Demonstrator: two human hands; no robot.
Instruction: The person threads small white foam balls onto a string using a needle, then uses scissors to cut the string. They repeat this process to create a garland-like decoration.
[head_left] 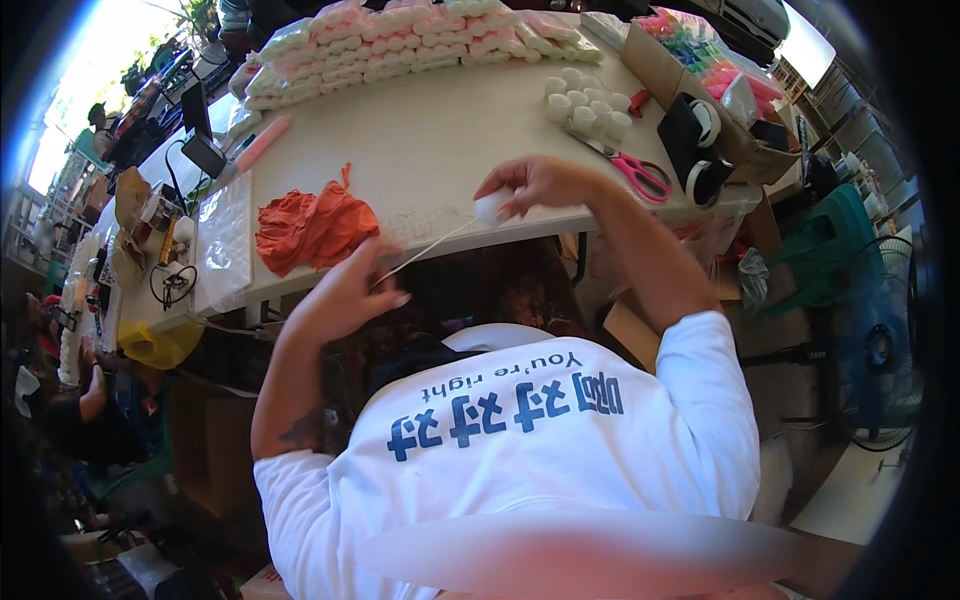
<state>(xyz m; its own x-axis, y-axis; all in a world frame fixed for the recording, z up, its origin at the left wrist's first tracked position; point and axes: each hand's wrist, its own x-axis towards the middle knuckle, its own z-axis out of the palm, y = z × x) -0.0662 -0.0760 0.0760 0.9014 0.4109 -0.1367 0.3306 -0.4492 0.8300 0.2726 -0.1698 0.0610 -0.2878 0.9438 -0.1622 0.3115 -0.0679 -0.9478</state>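
My right hand [535,185] holds a small white cup-like piece [490,207] at the front edge of the white table [430,140]. A thin white stick or string [425,250] runs from that piece down to my left hand [350,290], which pinches its other end just off the table's edge. An orange crumpled cloth or bag [310,228] lies on the table right above my left hand.
Several small white cups [585,103] and pink-handled scissors [635,172] lie to the right. Rows of packed pink and white items [400,40] line the far edge. A cardboard box [690,60] of colourful items, tape rolls [705,180] and a fan [880,350] stand at right.
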